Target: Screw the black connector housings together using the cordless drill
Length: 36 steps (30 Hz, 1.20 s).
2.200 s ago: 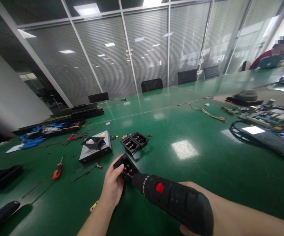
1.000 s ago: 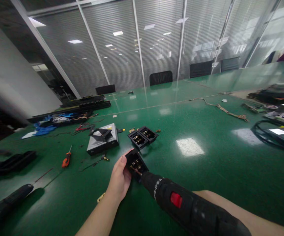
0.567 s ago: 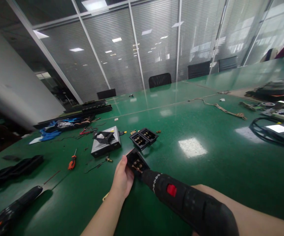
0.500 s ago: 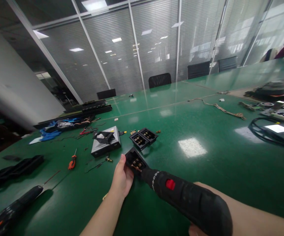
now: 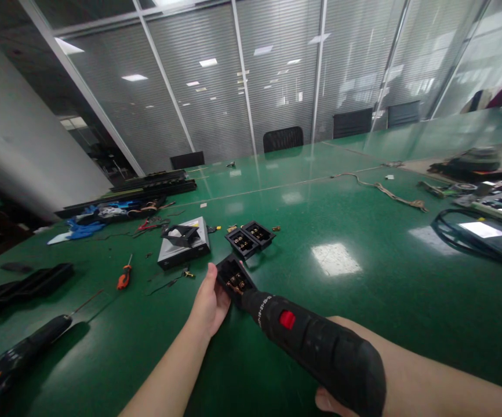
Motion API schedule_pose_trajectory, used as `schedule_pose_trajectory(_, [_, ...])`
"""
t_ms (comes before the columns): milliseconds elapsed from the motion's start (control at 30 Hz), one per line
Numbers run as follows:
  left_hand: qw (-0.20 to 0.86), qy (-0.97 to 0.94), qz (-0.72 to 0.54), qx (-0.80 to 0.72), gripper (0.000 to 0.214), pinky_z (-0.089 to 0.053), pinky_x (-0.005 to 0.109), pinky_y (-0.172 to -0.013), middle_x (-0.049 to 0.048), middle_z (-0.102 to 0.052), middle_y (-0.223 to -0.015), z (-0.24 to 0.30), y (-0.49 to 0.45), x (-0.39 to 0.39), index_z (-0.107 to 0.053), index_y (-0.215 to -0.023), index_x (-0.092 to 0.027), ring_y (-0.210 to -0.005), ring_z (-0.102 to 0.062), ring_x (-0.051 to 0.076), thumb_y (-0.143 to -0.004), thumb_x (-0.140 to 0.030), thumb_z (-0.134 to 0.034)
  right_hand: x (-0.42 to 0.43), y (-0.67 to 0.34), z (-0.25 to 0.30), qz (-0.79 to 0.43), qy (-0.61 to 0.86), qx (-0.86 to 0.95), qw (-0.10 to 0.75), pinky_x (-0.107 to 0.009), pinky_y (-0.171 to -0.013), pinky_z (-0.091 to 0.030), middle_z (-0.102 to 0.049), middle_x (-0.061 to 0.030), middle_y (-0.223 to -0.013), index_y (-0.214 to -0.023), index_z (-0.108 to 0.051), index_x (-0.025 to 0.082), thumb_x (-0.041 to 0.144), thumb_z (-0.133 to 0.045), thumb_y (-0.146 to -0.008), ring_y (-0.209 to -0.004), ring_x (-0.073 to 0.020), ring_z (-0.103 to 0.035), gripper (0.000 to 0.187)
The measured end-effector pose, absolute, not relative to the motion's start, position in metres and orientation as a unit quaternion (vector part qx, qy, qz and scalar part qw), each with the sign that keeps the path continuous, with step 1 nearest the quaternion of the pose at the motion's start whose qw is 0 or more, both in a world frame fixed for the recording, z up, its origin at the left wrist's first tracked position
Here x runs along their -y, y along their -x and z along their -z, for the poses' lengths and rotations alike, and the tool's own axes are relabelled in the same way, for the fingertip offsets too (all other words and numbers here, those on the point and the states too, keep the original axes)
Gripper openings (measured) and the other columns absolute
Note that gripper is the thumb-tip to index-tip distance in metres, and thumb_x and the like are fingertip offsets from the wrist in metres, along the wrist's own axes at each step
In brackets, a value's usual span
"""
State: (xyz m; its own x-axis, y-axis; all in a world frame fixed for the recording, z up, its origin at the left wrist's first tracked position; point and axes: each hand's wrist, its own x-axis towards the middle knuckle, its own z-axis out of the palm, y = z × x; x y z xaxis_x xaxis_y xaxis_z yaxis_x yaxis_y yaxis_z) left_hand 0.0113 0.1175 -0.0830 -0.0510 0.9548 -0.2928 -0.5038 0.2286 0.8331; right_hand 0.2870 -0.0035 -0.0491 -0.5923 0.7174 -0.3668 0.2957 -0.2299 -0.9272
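My left hand point(image 5: 210, 304) grips a small black plastic housing point(image 5: 228, 272) by its left side, thumb on the rim. Brass-coloured metal terminals show inside its open face. My right hand point(image 5: 331, 399) is wrapped round a black cordless screwdriver point(image 5: 307, 341) with a red switch; the tool hides most of the fingers. The tool's tip points into the housing among the terminals. Just beyond, a pair of similar black housings point(image 5: 242, 242) with brass parts lies on the green table, with a small brass piece point(image 5: 276, 228) beside them.
Left of the housings sits a silver drive box point(image 5: 184, 255) bearing a black bracket point(image 5: 181, 234). An orange screwdriver point(image 5: 124, 277) and a second power screwdriver point(image 5: 25, 353) lie to the left. At right are a coiled black cable point(image 5: 455, 237) and circuit boards point(image 5: 498, 202).
The whole view has shifted slightly. Both hands, the housing and the power screwdriver appear a little further left in the picture; the tool still points into the housing.
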Motion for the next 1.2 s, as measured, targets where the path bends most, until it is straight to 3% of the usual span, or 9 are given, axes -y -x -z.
schedule_pose_trajectory(167, [0.654, -0.267, -0.556, -0.438, 0.059, -0.066, 0.044, -0.090, 0.0183, -0.081, -0.122, 0.081, -0.009, -0.117, -0.076, -0.125, -0.012, -0.112, -0.077, 0.033, -0.102, -0.063, -0.057, -0.004, -0.288, 0.045, -0.691, 0.408, 0.583, 0.128, -0.021, -0.049, -0.038, -0.061, 0.0052, -0.062, -0.108, -0.064, 0.019, 0.025, -0.081, -0.078, -0.054, -0.0119, -0.056, 0.035])
schedule_pose_trajectory(300, [0.659, -0.274, -0.556, -0.427, 0.060, -0.065, 0.045, -0.095, 0.0178, -0.081, -0.123, 0.082, -0.008, -0.117, -0.076, -0.124, -0.012, -0.116, -0.076, 0.033, -0.102, -0.064, -0.056, -0.006, -0.286, 0.030, -0.679, 0.397, 0.600, 0.147, -0.018, -0.054, -0.040, -0.063, 0.0054, -0.069, -0.096, -0.062, 0.019, 0.016, -0.081, -0.071, -0.060, -0.0099, -0.058, 0.032])
schedule_pose_trajectory(533, [0.642, -0.276, -0.563, -0.442, 0.058, -0.065, 0.044, -0.094, 0.0173, -0.080, -0.124, 0.084, -0.008, -0.117, -0.076, -0.124, -0.014, -0.113, -0.077, 0.031, -0.102, -0.063, -0.057, -0.009, -0.283, 0.010, -0.626, 0.350, 0.672, 0.186, -0.019, -0.056, -0.042, -0.066, 0.0005, -0.075, -0.080, -0.056, 0.018, 0.021, -0.076, -0.071, -0.064, -0.0099, -0.057, 0.022])
schedule_pose_trajectory(700, [0.637, -0.267, -0.570, -0.445, 0.053, -0.066, 0.043, -0.088, 0.0179, -0.079, -0.128, 0.088, -0.008, -0.118, -0.074, -0.127, -0.016, -0.105, -0.079, 0.029, -0.102, -0.061, -0.061, -0.008, -0.286, 0.011, -0.622, 0.362, 0.659, 0.217, -0.020, -0.056, -0.043, -0.065, 0.0003, -0.080, -0.089, -0.059, 0.018, 0.024, -0.081, -0.068, -0.067, -0.0110, -0.056, 0.030])
schedule_pose_trajectory(900, [0.594, -0.258, -0.612, -0.454, 0.042, -0.065, 0.041, -0.086, 0.0154, -0.081, -0.115, 0.090, -0.015, -0.123, -0.072, -0.125, -0.018, -0.097, -0.079, 0.027, -0.104, -0.053, -0.062, -0.018, -0.283, 0.013, -0.598, 0.363, 0.688, 0.196, -0.020, -0.060, -0.046, -0.066, 0.0014, -0.078, -0.093, -0.061, 0.016, 0.017, -0.081, -0.067, -0.069, -0.0126, -0.061, 0.032])
schedule_pose_trajectory(1067, [0.510, -0.327, -0.624, -0.494, 0.042, -0.062, 0.043, -0.092, 0.0119, -0.082, -0.101, 0.090, -0.009, -0.136, -0.074, -0.109, -0.019, -0.101, -0.078, 0.031, -0.090, -0.056, -0.079, -0.035, -0.280, 0.010, -0.583, 0.367, 0.700, 0.188, -0.021, -0.062, -0.047, -0.069, 0.0004, -0.086, -0.105, -0.069, 0.013, 0.013, -0.087, -0.058, -0.076, -0.0144, -0.062, 0.050])
schedule_pose_trajectory(1200, [0.478, -0.354, -0.639, -0.488, 0.043, -0.057, 0.044, -0.098, 0.0112, -0.080, -0.097, 0.094, -0.009, -0.152, -0.074, -0.099, -0.020, -0.106, -0.076, 0.032, -0.084, -0.059, -0.083, -0.044, -0.274, 0.019, -0.546, 0.393, 0.699, 0.244, -0.023, -0.061, -0.047, -0.068, -0.0007, -0.081, -0.091, -0.068, 0.014, 0.018, -0.083, -0.061, -0.073, -0.0157, -0.063, 0.034])
